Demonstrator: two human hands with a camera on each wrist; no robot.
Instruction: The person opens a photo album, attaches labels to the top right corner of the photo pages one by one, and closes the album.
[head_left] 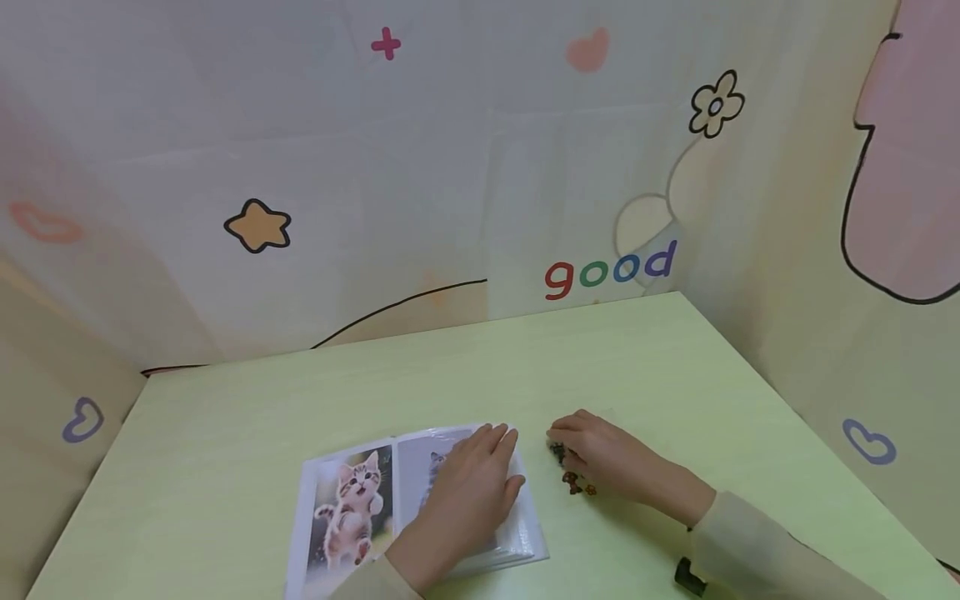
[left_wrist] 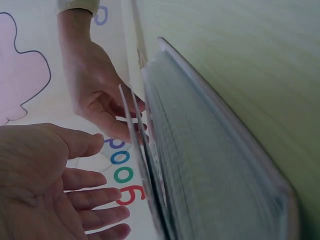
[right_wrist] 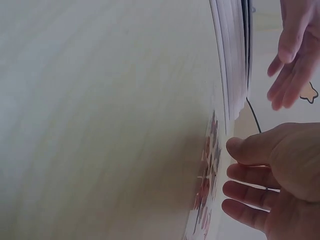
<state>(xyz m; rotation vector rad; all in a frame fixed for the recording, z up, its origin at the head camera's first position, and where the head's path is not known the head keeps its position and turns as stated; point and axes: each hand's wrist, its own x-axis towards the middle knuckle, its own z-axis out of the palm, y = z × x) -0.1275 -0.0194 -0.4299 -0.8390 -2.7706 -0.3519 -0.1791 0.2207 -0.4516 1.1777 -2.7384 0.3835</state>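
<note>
A photo album (head_left: 297, 517) lies spread on the table, a kitten picture (head_left: 352, 508) filling its left page. My left hand (head_left: 471, 483) is over the right page, covering much of a second cat picture (head_left: 436, 464). In the left wrist view, its fingers extend loosely beside the thick stack of album pages (left_wrist: 200, 145), holding nothing. To the right of the album, my right hand (head_left: 603, 454) hovers over a clear sheet of small brown and dark stickers (head_left: 573, 482). Its relaxed fingers sit close above the sheet in the right wrist view, and the hand hides part of it.
The pale green table (head_left: 225, 417) meets a printed backdrop (head_left: 420, 200) at the back and on both sides. A small black object (head_left: 688, 577) shows by the right sleeve (head_left: 757, 542) near the front.
</note>
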